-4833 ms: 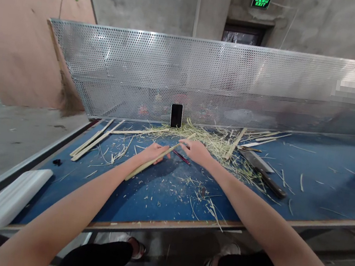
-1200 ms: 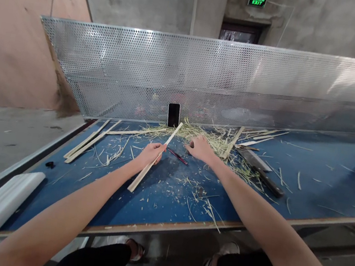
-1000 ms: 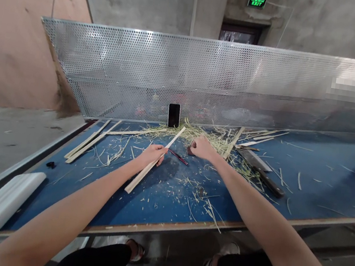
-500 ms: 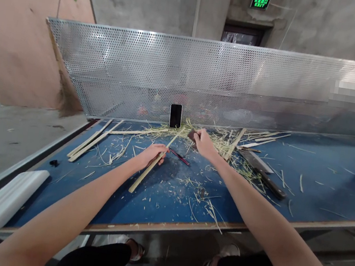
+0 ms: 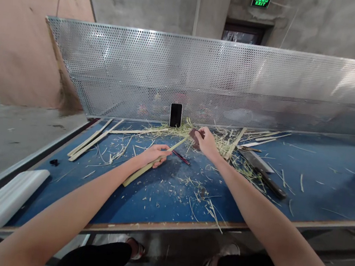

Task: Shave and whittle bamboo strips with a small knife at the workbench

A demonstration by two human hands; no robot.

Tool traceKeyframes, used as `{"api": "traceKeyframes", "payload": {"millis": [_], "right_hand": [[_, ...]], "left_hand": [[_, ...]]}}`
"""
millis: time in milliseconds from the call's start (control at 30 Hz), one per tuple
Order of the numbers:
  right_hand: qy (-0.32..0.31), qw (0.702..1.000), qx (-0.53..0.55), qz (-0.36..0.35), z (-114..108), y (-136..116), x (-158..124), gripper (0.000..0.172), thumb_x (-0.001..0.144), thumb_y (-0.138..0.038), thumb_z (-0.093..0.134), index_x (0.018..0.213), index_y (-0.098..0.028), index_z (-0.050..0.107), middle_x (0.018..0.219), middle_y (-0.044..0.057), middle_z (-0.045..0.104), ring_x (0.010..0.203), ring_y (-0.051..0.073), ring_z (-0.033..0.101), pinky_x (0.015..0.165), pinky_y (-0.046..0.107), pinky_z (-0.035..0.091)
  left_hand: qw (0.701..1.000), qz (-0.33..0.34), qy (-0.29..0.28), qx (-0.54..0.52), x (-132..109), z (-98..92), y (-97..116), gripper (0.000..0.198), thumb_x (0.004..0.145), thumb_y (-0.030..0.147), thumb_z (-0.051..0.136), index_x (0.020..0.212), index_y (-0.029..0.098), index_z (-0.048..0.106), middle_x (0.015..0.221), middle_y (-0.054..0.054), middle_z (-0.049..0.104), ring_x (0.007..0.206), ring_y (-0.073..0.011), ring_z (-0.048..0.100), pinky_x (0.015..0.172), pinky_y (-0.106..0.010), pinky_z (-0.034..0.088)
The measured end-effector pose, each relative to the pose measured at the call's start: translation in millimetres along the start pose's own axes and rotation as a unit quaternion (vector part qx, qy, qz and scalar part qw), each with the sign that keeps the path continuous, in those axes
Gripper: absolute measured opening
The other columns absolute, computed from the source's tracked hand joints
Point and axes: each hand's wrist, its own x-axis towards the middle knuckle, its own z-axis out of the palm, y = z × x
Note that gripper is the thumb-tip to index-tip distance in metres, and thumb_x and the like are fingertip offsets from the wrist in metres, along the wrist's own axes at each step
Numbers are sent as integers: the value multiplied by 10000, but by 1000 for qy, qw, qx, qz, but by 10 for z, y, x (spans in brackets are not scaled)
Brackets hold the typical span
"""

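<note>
My left hand (image 5: 154, 155) is closed round a pale green bamboo strip (image 5: 139, 174), which slants from the lower left up toward the right. My right hand (image 5: 206, 141) pinches a small dark brown piece (image 5: 195, 139), flat like sandpaper or a pad; its material is not clear. The strip's far end reaches to the brown piece. Just right of my left hand, a thin dark red pen-like tool (image 5: 181, 157) lies on the blue table (image 5: 166, 207). Thin shavings (image 5: 219, 139) are heaped behind and beside my right hand.
A phone (image 5: 175, 115) stands against the perforated metal screen (image 5: 160, 68). A large knife (image 5: 266, 177) lies at the right, near loose strips (image 5: 263, 139). More strips (image 5: 91, 144) and a white power strip (image 5: 3, 200) are at the left, with a small black object (image 5: 54, 162).
The bamboo strip has turned, its near end moving left and its far end right, toward the brown piece. The brown piece now shows more of its flat side. My left hand has shifted slightly.
</note>
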Motion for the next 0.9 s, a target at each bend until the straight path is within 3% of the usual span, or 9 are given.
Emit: {"api": "traceKeyframes", "payload": {"millis": [133, 367, 633, 767, 900], "right_hand": [[16, 998, -11, -56, 64, -5, -22, 174, 1006, -371, 500, 966, -212, 558, 1031, 106, 661, 945, 248, 607, 876, 379, 455], [-52, 992, -86, -80, 151, -93, -84, 270, 1010, -362, 535, 1137, -171, 679, 1137, 157, 688, 1058, 290, 615, 955, 411, 459], [-140, 981, -109, -75, 114, -200, -156, 363, 1063, -406, 473, 1074, -176, 754, 848, 95, 680, 778, 239, 596, 765, 352, 438], [-183, 969, -134, -95, 164, -258, -218, 414, 1070, -430, 477, 908, -175, 759, 718, 76, 605, 699, 222, 541, 722, 358, 399], [-197, 961, -150, -121, 167, -248, -188, 363, 1072, -381, 472, 972, -195, 767, 769, 82, 613, 726, 218, 527, 730, 358, 394]], "left_hand": [[1000, 12, -17, 8, -9, -4, 2, 263, 900, 422, 750, 982, 202, 630, 535, 66, 486, 334, -73, 385, 318, -192, 293], [1000, 17, -22, 14, 16, -26, -33, 277, 912, 443, 742, 1016, 204, 647, 542, 68, 470, 337, -68, 382, 330, -198, 296], [999, 13, -17, 26, -9, -9, 2, 291, 894, 441, 749, 998, 192, 639, 532, 69, 473, 327, -76, 388, 325, -202, 310], [1000, 11, -9, 19, -5, 0, 6, 304, 878, 427, 751, 1007, 177, 636, 517, 76, 466, 314, -76, 380, 315, -196, 303], [1000, 8, -3, 10, 4, 0, -1, 313, 856, 417, 769, 1010, 176, 642, 512, 77, 460, 316, -74, 378, 313, -191, 296]]}}
